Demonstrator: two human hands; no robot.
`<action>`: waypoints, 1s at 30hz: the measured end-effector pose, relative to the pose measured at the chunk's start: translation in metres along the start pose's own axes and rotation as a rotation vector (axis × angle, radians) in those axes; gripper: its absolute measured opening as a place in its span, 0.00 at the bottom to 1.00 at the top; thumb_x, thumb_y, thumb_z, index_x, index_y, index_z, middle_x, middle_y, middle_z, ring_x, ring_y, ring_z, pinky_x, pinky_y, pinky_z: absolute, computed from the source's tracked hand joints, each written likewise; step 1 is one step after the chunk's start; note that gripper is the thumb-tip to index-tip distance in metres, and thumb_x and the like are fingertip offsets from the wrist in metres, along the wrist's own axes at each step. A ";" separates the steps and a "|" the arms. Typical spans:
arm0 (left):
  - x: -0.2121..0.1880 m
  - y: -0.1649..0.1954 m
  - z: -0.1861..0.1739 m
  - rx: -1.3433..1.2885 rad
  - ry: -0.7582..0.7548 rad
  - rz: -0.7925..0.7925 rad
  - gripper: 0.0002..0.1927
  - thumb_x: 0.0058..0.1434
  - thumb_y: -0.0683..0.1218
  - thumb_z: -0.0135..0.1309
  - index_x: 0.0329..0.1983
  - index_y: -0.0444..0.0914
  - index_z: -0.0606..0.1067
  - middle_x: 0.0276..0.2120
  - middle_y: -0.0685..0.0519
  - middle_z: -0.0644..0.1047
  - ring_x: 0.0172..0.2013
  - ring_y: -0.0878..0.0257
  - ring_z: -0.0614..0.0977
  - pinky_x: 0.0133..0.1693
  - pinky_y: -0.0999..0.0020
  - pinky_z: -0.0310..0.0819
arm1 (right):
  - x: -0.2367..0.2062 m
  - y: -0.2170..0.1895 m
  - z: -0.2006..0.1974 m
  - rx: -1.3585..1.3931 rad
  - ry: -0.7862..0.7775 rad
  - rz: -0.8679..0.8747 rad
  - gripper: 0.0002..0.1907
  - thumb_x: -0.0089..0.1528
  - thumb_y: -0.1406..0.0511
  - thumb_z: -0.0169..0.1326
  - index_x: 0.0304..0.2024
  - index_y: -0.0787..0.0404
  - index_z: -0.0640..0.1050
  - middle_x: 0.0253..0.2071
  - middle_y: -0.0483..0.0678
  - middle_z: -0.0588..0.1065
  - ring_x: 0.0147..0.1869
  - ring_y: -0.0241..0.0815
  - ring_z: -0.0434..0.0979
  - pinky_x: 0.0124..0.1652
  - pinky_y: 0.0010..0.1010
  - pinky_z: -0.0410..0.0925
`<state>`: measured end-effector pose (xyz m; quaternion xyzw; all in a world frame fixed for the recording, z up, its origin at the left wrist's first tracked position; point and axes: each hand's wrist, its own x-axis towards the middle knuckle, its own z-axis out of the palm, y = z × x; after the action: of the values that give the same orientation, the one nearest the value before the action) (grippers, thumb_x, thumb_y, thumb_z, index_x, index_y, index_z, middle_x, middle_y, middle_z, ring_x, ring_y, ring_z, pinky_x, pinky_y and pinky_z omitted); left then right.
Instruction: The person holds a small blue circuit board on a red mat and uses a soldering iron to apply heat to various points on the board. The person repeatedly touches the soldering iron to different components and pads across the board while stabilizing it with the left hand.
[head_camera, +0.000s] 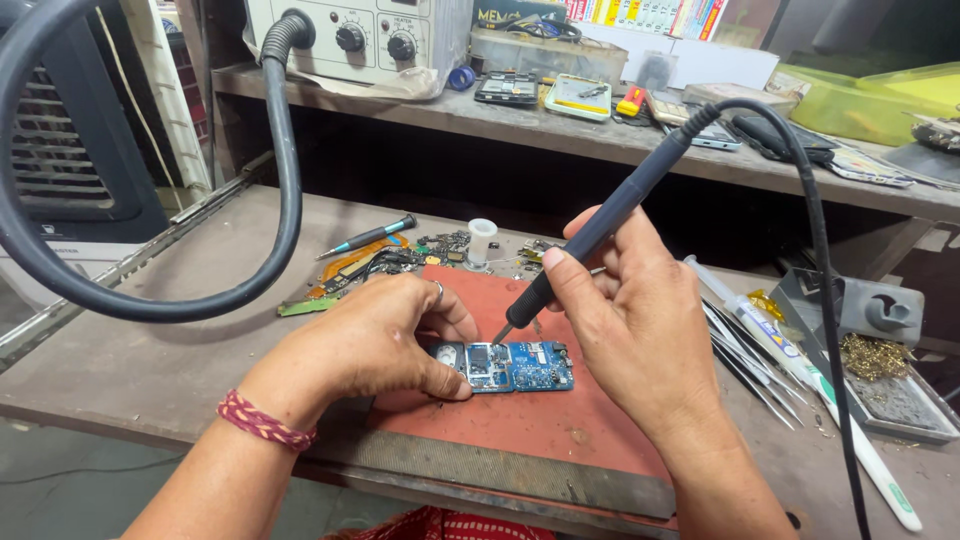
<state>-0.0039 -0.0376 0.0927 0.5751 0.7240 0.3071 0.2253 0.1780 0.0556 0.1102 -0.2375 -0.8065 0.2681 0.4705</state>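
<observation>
Head view: my left hand (370, 340) pins the blue circuit board (505, 366) at frame centre, right hand (630, 330) gripping the soldering iron (590, 240); I judge a slip could scorch my fingers.

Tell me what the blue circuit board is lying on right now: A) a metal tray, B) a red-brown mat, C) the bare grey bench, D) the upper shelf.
B: the blue circuit board lies flat on the red-brown mat, pinned at its left end by the left hand, while the right hand holds the soldering iron over it.
</observation>
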 end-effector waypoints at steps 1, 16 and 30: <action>0.000 0.000 0.000 -0.008 0.000 0.010 0.22 0.36 0.44 0.74 0.39 0.40 0.84 0.31 0.53 0.87 0.34 0.64 0.88 0.40 0.69 0.80 | 0.000 0.000 0.000 -0.001 0.000 -0.004 0.12 0.63 0.66 0.57 0.46 0.65 0.72 0.29 0.46 0.80 0.32 0.32 0.85 0.28 0.24 0.76; 0.000 -0.003 0.001 -0.027 -0.001 0.049 0.23 0.36 0.45 0.75 0.39 0.40 0.84 0.31 0.53 0.87 0.34 0.64 0.88 0.41 0.69 0.80 | -0.001 -0.001 0.000 -0.033 -0.008 0.028 0.12 0.62 0.65 0.56 0.45 0.65 0.72 0.28 0.48 0.81 0.31 0.34 0.85 0.27 0.24 0.76; 0.001 -0.004 -0.002 -0.025 -0.004 0.042 0.24 0.35 0.45 0.74 0.39 0.40 0.84 0.31 0.53 0.87 0.34 0.64 0.88 0.41 0.69 0.80 | 0.003 0.002 0.006 -0.095 0.011 -0.011 0.12 0.62 0.65 0.57 0.44 0.65 0.74 0.28 0.48 0.82 0.30 0.34 0.86 0.28 0.25 0.76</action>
<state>-0.0078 -0.0376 0.0914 0.5881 0.7072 0.3197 0.2276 0.1717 0.0576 0.1078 -0.2566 -0.8170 0.2259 0.4644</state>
